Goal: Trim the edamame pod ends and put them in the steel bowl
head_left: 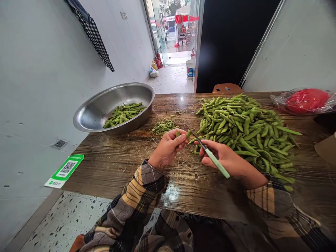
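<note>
My left hand (170, 145) is closed, pinching a green soybean pod (188, 134) between thumb and fingers. A second bit of green shows above those fingers. In my right hand (223, 157) are scissors with a pale green handle (217, 163), seen nearly edge-on. Their narrow dark blades point up and left, right beside the pod's end. Just beyond my left hand lies a small heap of green trimmings (165, 126). To the right, a large pile of soybean pods (249, 129) spreads behind and beside my right hand.
A wide steel basin (91, 108) with some pods inside stands at the table's back left. A green QR-code card (65, 169) sits at the left edge of the wooden table (115, 164). Red material in clear plastic (306, 100) lies at the back right. Beyond is an open doorway.
</note>
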`<state>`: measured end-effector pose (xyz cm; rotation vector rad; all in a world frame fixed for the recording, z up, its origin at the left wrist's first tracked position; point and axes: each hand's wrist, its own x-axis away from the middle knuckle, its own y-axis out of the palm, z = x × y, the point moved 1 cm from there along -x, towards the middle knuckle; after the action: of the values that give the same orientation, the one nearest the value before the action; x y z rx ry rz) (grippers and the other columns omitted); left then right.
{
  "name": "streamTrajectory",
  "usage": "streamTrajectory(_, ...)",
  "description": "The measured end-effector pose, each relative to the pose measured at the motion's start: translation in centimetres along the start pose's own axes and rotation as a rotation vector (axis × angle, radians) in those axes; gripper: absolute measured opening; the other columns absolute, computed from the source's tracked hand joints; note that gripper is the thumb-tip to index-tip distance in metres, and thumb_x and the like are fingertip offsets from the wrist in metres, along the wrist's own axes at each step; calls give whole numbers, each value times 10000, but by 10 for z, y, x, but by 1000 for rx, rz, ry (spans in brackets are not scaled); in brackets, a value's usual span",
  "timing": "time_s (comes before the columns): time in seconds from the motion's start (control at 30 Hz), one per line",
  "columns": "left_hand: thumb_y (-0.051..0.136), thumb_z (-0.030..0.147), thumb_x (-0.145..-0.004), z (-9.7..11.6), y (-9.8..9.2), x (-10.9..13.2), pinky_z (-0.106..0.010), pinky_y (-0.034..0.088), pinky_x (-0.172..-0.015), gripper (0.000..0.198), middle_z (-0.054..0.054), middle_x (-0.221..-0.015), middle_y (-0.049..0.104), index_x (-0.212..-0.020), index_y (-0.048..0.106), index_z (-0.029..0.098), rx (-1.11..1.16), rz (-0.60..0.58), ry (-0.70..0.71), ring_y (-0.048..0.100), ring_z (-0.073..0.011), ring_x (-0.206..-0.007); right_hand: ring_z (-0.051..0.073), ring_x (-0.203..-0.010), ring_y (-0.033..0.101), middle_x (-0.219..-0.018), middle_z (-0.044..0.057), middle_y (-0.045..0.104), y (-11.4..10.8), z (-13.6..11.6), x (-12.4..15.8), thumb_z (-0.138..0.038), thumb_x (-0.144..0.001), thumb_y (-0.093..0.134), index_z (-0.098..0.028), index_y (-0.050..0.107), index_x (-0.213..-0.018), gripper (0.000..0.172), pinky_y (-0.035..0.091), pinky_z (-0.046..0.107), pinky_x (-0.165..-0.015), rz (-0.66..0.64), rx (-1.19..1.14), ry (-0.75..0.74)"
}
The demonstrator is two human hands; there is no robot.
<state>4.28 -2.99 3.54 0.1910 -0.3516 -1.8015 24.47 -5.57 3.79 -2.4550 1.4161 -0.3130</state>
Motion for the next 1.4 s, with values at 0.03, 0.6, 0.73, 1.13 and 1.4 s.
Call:
streamTrajectory(0.03, 762, 313, -692, 0, 0, 0, -162, 260, -429, 258, 5, -649, 593, -808, 613, 138, -19, 5, 14, 393, -33, -471, 202, -827, 621, -966, 62, 668, 0, 0, 0, -385, -735, 688, -170, 542, -1296, 619, 495, 322, -744, 9, 26, -2)
streamTrajectory(0.6, 715, 397, -735, -2, 0, 1, -195, 262, -454, 284, 22, -597, 535, -698, 609, 135, -287, 4, 48, 376, -47, -479, 245, -863, 644, -1020, 90, 712, 2, 7, -2, -443, -767, 671, -169, 629, -1219, 531, 506, 359, -757, 137, 261, -95)
streamTrajectory(0.73, 718, 390, -738, -3, -6, 0, -206, 209, -444, 263, 47, -551, 460, -728, 627, 143, -304, 15, 69, 320, -46, -460, 240, -825, 651, -1001, 93, 728, 3, 9, -4, -439, -780, 658, -146, 650, -1194, 508, 507, 356, -744, 126, 240, -80)
streamTrajectory(1.13, 722, 341, -733, 1, -10, -4, -219, 332, -601, 181, -1, -764, 550, -765, 689, 166, -484, 2, 194, 440, -102, -681, 75, -433, 410, -634, -28, 575, -4, 9, -2, -444, -777, 657, -174, 670, -1145, 457, 342, 210, -386, -48, -208, 124)
streamTrajectory(1.4, 738, 362, -722, 2, -10, -2, -217, 285, -537, 246, -18, -796, 596, -817, 689, 141, -258, -5, 145, 411, -70, -600, 135, -632, 554, -823, 28, 665, -4, 8, -2, -446, -755, 686, -148, 643, -1199, 536, 446, 250, -554, 82, -100, 6)
